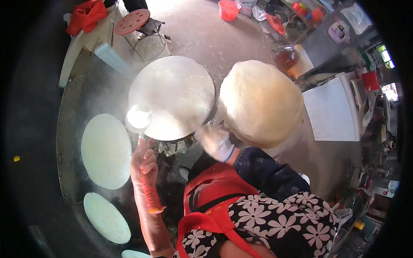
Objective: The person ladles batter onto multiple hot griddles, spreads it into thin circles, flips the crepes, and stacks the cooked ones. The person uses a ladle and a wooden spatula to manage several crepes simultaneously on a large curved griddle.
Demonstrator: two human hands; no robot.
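Note:
My left hand (145, 161) is closed around the red-wrapped handle of a ladle (139, 117). The ladle's round, bright bowl is over the left edge of a big round griddle (172, 94), whose pale surface is partly veiled by steam. My right hand (215, 142), in a white glove with a blue cuff, is by the griddle's near right edge. Its fingers are smeared by motion, and whether they hold anything is hidden. Right of the griddle lies a thick stack of large, thin round flatbreads (260, 101).
Pale round discs (106, 150) lie along the left side, another disc (106, 218) nearer me. A red-topped stool (132, 21) and a red bag (86, 17) are at the far left. A red tub (229, 9) is at the back; a white cabinet (331, 109) stands right.

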